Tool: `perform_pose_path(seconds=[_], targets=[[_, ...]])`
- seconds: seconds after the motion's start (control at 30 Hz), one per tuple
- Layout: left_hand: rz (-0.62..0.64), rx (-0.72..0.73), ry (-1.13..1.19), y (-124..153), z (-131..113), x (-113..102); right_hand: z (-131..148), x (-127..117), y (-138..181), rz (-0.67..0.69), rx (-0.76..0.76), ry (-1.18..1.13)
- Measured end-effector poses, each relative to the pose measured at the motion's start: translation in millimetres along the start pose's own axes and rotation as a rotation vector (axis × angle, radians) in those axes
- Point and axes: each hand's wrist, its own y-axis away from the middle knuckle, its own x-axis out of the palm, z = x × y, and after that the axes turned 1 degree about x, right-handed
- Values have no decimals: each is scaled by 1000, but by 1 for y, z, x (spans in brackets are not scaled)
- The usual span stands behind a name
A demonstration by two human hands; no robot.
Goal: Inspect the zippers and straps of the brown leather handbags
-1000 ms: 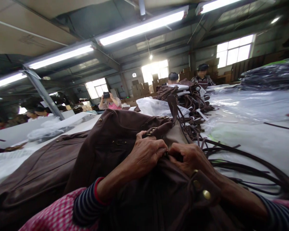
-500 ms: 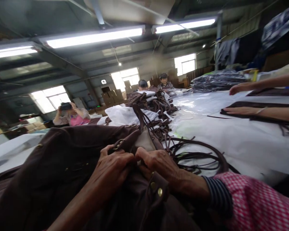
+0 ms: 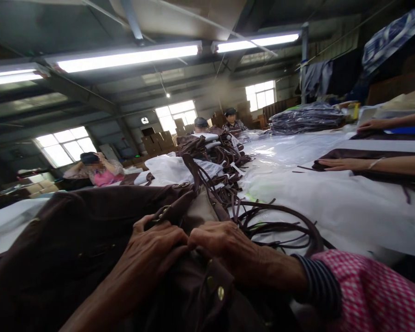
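A dark brown bag with brass fittings fills the lower left and middle of the view. My left hand is closed on the bag's edge, just below a brass ring on a strap. Right beside it, my right hand grips the same edge, its knuckles nearly touching the left hand. The fingertips of both hands are hidden in the folds. Below the right wrist hangs a tab with brass snaps. A pale lining shows behind the hands.
Brown straps lie looped on the white-covered table. Beyond is a heap of strapped brown pieces beside white plastic. A co-worker's hands rest on dark fabric at the right. Other people sit farther back.
The view has shifted slightly. Both my hands keep their hold on the bag, and the snap tab has dropped a little. At the right, the co-worker's far hand has moved right.
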Motion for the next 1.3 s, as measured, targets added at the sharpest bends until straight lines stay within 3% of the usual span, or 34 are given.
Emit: perform_pose_path(seconds=[0.13, 0.3, 0.37, 0.57, 0.83, 1.1, 1.3], targets=[[42, 17, 36, -1, -7, -8, -2, 2, 1, -40, 30, -144], [65, 4, 115, -1, -15, -14, -7, 1, -1, 27, 269, -508], [58, 14, 142, -1, -16, -15, -9, 0, -1, 34, 323, -543], [58, 32, 158, 4, -18, -14, -6, 3, 8, 1, 378, -269], [27, 58, 151, 10, -25, -10, -13, 6, 33, -49, 177, -12], [15, 46, 209, 12, -27, -8, -6, 2, 27, 134, 174, 165], [8, 26, 266, 10, -26, -9, -14, 9, 28, 148, 233, 111]])
